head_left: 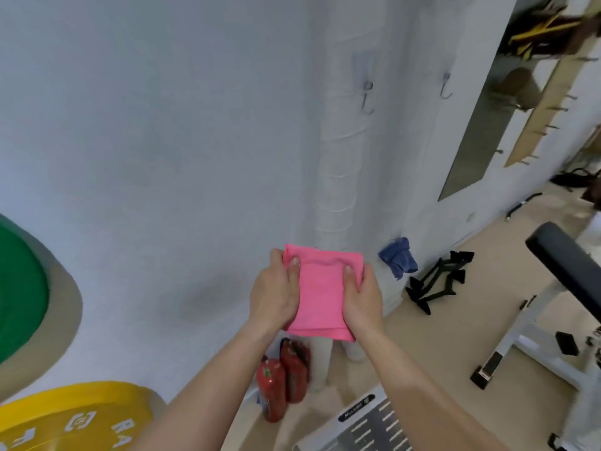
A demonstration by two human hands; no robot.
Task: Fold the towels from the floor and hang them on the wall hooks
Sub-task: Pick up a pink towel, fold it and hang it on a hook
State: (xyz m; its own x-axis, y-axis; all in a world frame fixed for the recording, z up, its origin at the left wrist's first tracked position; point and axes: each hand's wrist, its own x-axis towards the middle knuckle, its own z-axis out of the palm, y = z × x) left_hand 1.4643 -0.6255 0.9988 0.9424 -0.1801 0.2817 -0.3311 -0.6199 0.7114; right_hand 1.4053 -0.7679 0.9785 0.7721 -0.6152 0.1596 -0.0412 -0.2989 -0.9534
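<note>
A pink towel [320, 294], folded into a small rectangle, is held up in front of the white wall. My left hand [274, 294] grips its left edge with the thumb on top. On the right edge sits my right hand [362, 299], thumb pressed onto the cloth. A blue towel [398, 257] lies crumpled on the floor by the wall, to the right of the hands. Two metal wall hooks, one [367, 96] above the pink towel and one [446, 86] further right, hang bare.
A white wrapped pipe [338, 164] runs down the wall behind the towel. Two red fire extinguishers [283, 379] stand below. Green [19, 288] and yellow [74, 418] weight plates sit at left. A black stand [435, 281], weight bench [566, 265] and mirror [481, 131] are at right.
</note>
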